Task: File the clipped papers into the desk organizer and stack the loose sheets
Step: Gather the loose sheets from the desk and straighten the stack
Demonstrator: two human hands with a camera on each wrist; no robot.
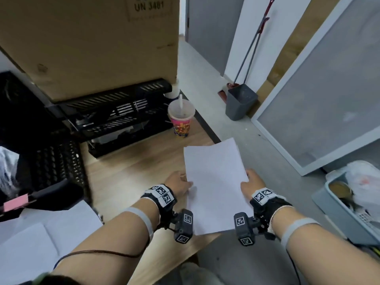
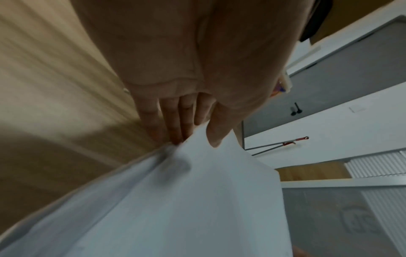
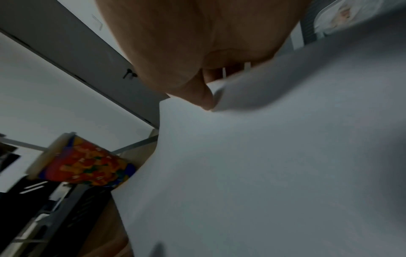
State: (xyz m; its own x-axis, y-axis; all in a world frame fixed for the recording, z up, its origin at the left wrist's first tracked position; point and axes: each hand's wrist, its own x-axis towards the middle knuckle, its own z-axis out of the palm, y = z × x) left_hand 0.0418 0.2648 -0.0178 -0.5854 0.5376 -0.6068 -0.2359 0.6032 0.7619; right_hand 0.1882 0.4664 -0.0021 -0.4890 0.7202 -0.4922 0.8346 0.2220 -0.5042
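Observation:
A thin stack of white sheets (image 1: 216,182) hangs in the air over the right edge of the wooden desk (image 1: 131,173). My left hand (image 1: 181,182) pinches its left edge, thumb on top and fingers underneath (image 2: 171,128), as the left wrist view shows on the sheets (image 2: 197,208). My right hand (image 1: 253,182) pinches the right edge; its thumb (image 3: 204,97) presses on the paper (image 3: 263,173). The black tiered desk organizer (image 1: 123,116) stands at the back of the desk. More loose white sheets (image 1: 51,233) lie at the near left.
A large cardboard box (image 1: 92,44) sits on the organizer. A colourful cup (image 1: 181,120) with a straw stands right of it. A black mesh basket (image 1: 57,159) is at the left, with a pink tag (image 1: 16,203) near it. On the floor are a grey bin (image 1: 240,101) and a tray (image 1: 329,204).

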